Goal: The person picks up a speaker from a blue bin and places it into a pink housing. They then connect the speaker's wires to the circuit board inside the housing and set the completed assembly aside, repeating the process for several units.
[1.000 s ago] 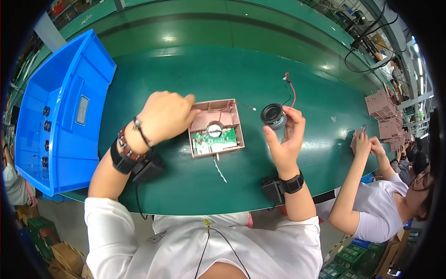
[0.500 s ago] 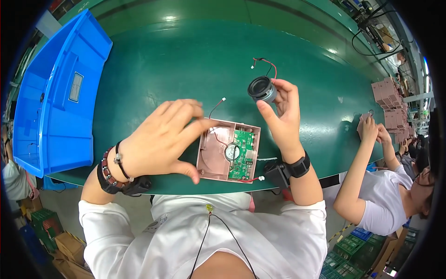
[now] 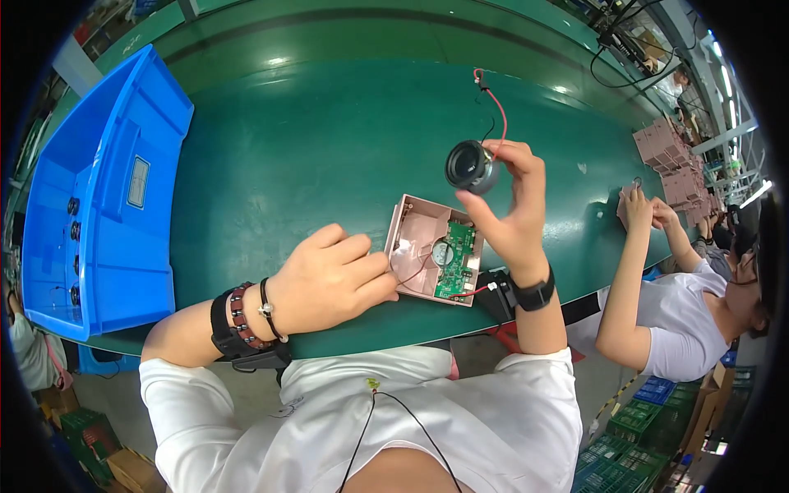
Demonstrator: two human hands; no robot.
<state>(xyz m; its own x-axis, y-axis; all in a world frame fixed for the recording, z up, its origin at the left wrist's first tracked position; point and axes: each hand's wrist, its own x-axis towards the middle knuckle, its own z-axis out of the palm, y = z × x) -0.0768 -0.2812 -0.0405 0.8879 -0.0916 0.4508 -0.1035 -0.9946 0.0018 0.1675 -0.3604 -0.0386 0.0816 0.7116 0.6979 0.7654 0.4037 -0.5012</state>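
Observation:
My right hand (image 3: 519, 201) grips a small round black speaker (image 3: 467, 167) between thumb and fingers, above the table. The speaker's red and black lead (image 3: 500, 111) stretches away behind it. Below sits an open pink plastic housing (image 3: 413, 228), slightly turned, with a green circuit board (image 3: 457, 261) and a round pale disc (image 3: 443, 252) inside. My left hand (image 3: 341, 269) is closed at the housing's near left corner, its fingertips pinching a thin dark red wire (image 3: 417, 272) that runs from beside the disc. The wire's end is hidden by the fingers. A red lead (image 3: 472, 292) with a white plug crosses the housing's near edge.
A large blue bin (image 3: 152, 246) stands at the left, several black round parts inside. To the right a co-worker (image 3: 657, 320) handles a pink part (image 3: 622, 207), near stacked pink housings (image 3: 664, 146). The green table's near edge (image 3: 378, 349) runs before me.
My left hand has gone from spread fingers to a closed pinch on the wire, whose plug no longer shows. The housing appears farther right and more turned. The speaker stays in my right hand, tilted differently.

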